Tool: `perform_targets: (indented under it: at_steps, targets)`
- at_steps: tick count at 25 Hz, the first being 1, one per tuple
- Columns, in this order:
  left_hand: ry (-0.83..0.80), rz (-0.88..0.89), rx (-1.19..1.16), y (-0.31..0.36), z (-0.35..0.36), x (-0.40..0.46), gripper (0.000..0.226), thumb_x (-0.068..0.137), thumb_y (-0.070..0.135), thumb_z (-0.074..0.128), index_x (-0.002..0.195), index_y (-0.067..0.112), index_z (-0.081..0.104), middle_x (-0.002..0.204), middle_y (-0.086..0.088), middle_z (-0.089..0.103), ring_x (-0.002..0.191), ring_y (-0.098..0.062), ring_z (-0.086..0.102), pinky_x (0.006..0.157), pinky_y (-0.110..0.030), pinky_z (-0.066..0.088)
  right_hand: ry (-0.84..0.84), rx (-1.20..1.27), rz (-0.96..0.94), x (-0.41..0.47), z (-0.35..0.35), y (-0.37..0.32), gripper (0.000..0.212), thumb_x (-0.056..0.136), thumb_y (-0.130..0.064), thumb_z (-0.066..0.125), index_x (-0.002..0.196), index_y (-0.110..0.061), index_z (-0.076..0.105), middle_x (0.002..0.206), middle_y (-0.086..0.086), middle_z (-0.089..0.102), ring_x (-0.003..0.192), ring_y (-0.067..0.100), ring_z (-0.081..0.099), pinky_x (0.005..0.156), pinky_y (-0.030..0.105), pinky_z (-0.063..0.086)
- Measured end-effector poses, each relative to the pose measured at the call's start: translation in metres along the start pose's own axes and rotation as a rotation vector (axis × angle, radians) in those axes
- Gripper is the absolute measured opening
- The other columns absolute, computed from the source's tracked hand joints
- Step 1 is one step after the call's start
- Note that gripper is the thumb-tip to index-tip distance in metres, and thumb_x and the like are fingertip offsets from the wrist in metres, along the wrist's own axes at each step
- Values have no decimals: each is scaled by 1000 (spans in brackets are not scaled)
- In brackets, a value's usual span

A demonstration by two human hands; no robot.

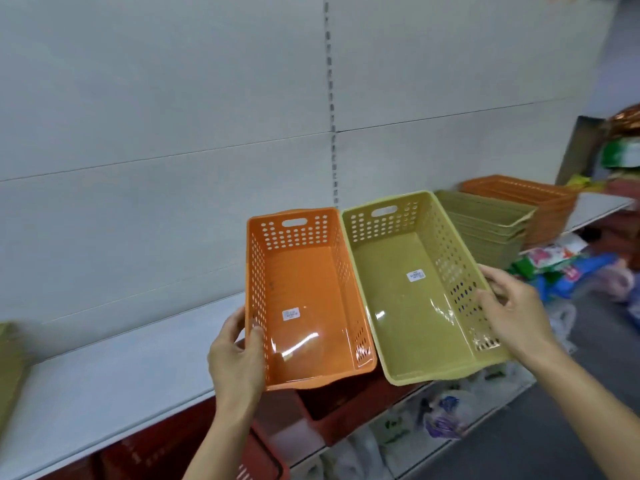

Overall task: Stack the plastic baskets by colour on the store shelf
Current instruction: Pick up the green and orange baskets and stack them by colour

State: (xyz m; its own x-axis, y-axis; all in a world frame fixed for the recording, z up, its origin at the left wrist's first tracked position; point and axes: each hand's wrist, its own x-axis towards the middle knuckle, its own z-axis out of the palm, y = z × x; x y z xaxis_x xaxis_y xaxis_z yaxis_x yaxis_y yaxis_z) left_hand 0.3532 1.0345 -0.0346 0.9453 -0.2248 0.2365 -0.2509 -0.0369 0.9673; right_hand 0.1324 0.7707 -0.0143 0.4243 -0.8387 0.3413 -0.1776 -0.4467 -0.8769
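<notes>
Two baskets up at once, side by side over the front edge of the grey shelf (114, 379). Left hand (235, 362) clamped on the near left wall of the orange basket (304, 299), thumb hooked inside over the rim, remaining fingers down the outside: a firm grip on that basket. Right hand (512, 313) curled around the near right wall of the green basket (412, 289), fingertips inside against the perforated wall, a grip on the green one.

Both baskets open side up and tilted toward the camera, floors in plain view, a white price sticker on each floor. Long axes running from the person toward the shelf's back panel (173, 98), far ends with the handle slots pointing at that panel. Long sides of the two touching or very nearly so; hard to tell which. Near ends hanging out past the shelf's front edge.

Farther right along the shelf, just beside the green basket, a nested green stack (491, 230); just beyond that, an orange stack (533, 202). At the shelf's far left end, a sliver of another green basket (10, 368). Below the shelf, under the held pair, red baskets (339, 410) and bagged goods (440, 410).
</notes>
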Motion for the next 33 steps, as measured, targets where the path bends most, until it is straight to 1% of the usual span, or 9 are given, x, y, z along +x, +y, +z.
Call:
perform_targets:
  at_steps: [3,5,10,13,17,19,22,25,33]
  targets:
    - [-30,17,-37,16,75,-29,29,94,10,59,110,33,66,98,19,72,75,1,71,69,-24,58,43,-8,-26,26,-74,27,41,88,5,54,121,-18,62,99,-7,68,82,-18,62,73,11,51]
    - [-34,22,-57,29,134,-53,30,94,9,58,111,32,66,97,20,70,72,2,70,74,-33,58,60,-18,-26,47,-134,49,40,88,7,54,118,-19,62,98,-12,68,80,-18,62,67,3,46]
    - [-29,39,-83,59,248,-86,32,95,7,56,122,22,65,96,21,66,81,-5,67,78,-37,57,68,-31,-48,108,-232,90,42,89,7,54,118,-22,61,100,-9,68,82,-17,63,66,5,46]
    - [3,66,-78,74,285,-85,33,95,6,56,124,18,64,99,11,68,85,-6,66,74,-28,54,59,-41,-76,151,-255,101,39,90,0,55,122,-20,62,102,-14,69,94,-8,65,78,22,52]
    - [110,97,-60,83,312,-61,35,96,14,56,129,22,62,105,3,68,81,-12,67,76,-38,57,49,15,-151,208,-253,99,40,91,3,51,120,-22,60,93,-24,64,76,-18,63,66,9,49]
    - [163,103,-44,83,322,-47,34,97,18,55,130,24,60,108,3,67,84,-16,67,80,-45,58,44,56,-179,244,-242,101,39,91,2,51,122,-18,62,96,-18,67,80,-15,64,70,9,50]
    - [227,95,-57,74,338,-25,35,97,20,55,131,25,59,112,4,67,93,-22,68,81,-50,58,59,97,-234,295,-217,105,38,92,-4,52,127,-17,60,109,-6,71,88,-7,65,81,22,54]
    - [300,68,-81,68,357,0,34,98,20,55,131,23,59,113,0,67,97,-26,67,81,-50,58,52,135,-267,344,-191,109,37,93,-4,51,128,-17,57,108,-8,67,82,-13,63,71,11,52]
    - [456,62,-40,64,394,40,33,98,20,54,131,22,58,115,-1,66,97,-27,67,79,-48,58,-95,138,-209,427,-145,135,39,93,-3,50,130,-12,56,112,1,69,96,10,66,83,31,55]
